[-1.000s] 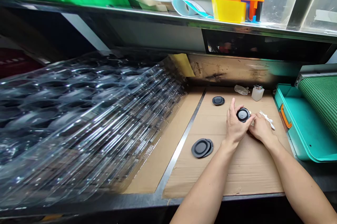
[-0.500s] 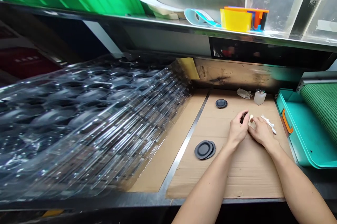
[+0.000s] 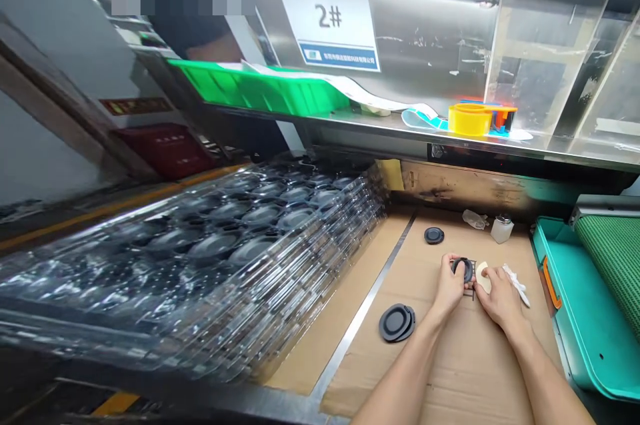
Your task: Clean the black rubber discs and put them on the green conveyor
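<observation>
A black round disc [image 3: 464, 270] sits tilted in the left hand [image 3: 450, 286], fingers partly hiding it; a cream pad [image 3: 483, 277], gripped by the right hand [image 3: 501, 300], lies just beside it.

The left hand [image 3: 450, 285] grips a black disc [image 3: 463, 270] over the cardboard [image 3: 450, 378], and the right hand [image 3: 500, 298] touches a cream pad [image 3: 483, 277] just beside it. Two more black discs [image 3: 397, 322] lie nearby, with a white cloth [image 3: 516, 284] to the right and stacked clear trays [image 3: 200, 258] at left.
</observation>
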### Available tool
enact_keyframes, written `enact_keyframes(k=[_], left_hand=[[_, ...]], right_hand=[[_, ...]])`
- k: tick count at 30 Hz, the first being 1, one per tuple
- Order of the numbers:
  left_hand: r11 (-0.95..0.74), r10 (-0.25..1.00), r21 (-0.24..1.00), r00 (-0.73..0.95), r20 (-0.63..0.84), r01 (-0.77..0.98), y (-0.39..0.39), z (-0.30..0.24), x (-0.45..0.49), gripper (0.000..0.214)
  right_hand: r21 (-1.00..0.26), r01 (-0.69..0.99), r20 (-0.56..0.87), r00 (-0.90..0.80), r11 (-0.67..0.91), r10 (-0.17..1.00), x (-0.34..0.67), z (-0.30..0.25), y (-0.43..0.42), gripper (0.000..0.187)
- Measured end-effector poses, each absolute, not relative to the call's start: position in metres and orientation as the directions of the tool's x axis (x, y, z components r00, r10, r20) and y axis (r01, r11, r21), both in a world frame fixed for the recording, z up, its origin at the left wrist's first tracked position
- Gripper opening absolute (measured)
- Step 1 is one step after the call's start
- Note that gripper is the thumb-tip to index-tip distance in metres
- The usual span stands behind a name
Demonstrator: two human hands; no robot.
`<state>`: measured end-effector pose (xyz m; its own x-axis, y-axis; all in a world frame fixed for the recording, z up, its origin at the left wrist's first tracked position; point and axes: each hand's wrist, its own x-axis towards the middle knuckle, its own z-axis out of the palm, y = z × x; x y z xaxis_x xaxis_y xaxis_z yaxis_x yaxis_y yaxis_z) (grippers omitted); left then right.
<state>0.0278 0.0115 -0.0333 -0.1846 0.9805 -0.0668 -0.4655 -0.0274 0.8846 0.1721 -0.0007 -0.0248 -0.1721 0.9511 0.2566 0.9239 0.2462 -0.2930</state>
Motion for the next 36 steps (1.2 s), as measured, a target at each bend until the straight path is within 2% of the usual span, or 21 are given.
enact_keyframes(k=[4, 7, 8, 10, 14, 19, 24, 27, 30, 32, 34, 36], left_hand=[[-0.051, 0.992, 0.942, -0.124, 0.01, -0.331, 0.027, -0.018, 0.004, 0.035], [-0.112, 0.982, 0.971, -0.171, 0.076, -0.21, 0.059, -0.002, -0.037, 0.033], [-0.119, 0.975, 0.987, -0.199, 0.095, -0.111, 0.072, 0.002, -0.052, 0.032], [-0.031, 0.98, 0.989, -0.19, 0.058, 0.141, 0.095, 0.007, -0.08, 0.032], [0.084, 0.994, 0.937, -0.094, -0.056, 0.339, 0.124, 0.005, -0.11, 0.031], [0.113, 0.981, 0.797, 0.063, -0.185, 0.594, 0.14, -0.002, -0.111, 0.036], [0.073, 0.971, 0.597, 0.08, -0.225, 0.799, 0.153, 0.002, -0.109, 0.047], [0.049, 0.978, 0.473, 0.053, -0.2, 0.88, 0.153, 0.01, -0.107, 0.071], [-0.093, 0.984, 0.245, 0.127, -0.127, 0.965, 0.145, 0.009, -0.104, 0.102], [-0.249, 0.948, 0.21, 0.282, -0.149, 0.946, 0.142, 0.002, -0.105, 0.098], [-0.308, 0.918, 0.223, 0.35, -0.184, 0.925, 0.149, -0.004, -0.107, 0.085], [-0.354, 0.901, 0.222, 0.395, -0.177, 0.908, 0.16, -0.004, -0.106, 0.072]], right_hand=[[-0.323, 0.915, 0.247, -0.163, 0.24, 0.955, 0.17, -0.025, 0.0, 0.023], [-0.341, 0.913, 0.228, -0.15, 0.224, 0.962, 0.169, -0.024, -0.002, 0.023], [-0.346, 0.913, 0.219, -0.147, 0.217, 0.965, 0.169, -0.024, -0.002, 0.024], [-0.358, 0.91, 0.2, -0.141, 0.206, 0.97, 0.168, -0.023, -0.004, 0.024], [-0.39, 0.902, 0.176, -0.126, 0.186, 0.976, 0.167, -0.027, -0.004, 0.024], [-0.393, 0.901, 0.186, -0.119, 0.185, 0.975, 0.164, -0.035, -0.005, 0.023], [-0.406, 0.891, 0.182, -0.136, 0.201, 0.974, 0.163, -0.034, -0.005, 0.024], [-0.391, 0.901, 0.172, -0.131, 0.189, 0.976, 0.163, -0.031, -0.002, 0.027], [-0.372, 0.912, 0.167, -0.115, 0.17, 0.979, 0.157, -0.027, -0.007, 0.031], [-0.344, 0.918, 0.171, -0.146, 0.198, 0.974, 0.152, -0.019, -0.014, 0.035], [-0.285, 0.922, 0.177, -0.218, 0.262, 0.96, 0.149, -0.006, -0.023, 0.039], [-0.25, 0.912, 0.291, -0.251, 0.327, 0.923, 0.15, 0.009, -0.038, 0.038]])
